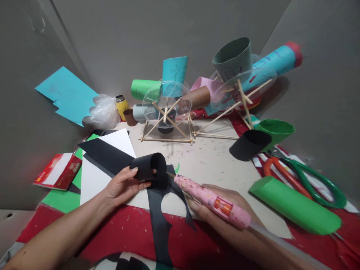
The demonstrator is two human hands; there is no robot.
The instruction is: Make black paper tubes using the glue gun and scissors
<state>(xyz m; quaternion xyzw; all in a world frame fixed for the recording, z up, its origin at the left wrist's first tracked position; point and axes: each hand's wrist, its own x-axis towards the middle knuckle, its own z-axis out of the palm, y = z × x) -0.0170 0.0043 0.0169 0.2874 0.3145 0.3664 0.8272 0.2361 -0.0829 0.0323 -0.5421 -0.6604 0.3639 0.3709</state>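
l hand pinches the black tube, thumb on its side, fingers under. r hand is wrapped round the glue gun, tip right by the tube's open end; can't tell if they touch. tube's over the edge of the white sheet, black scrap just below, wheel further back. tube's paper, so prob v. light, bendy, easy to squash. best grip: soft pinch on the side, away fr. the tip, prob hot.

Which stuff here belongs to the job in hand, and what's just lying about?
Job:
- black paper tube, in left hand
- pink pen-like tool, in right hand

Apparently just lying about:
- red packet
- yellow bottle
- whitish plastic bag
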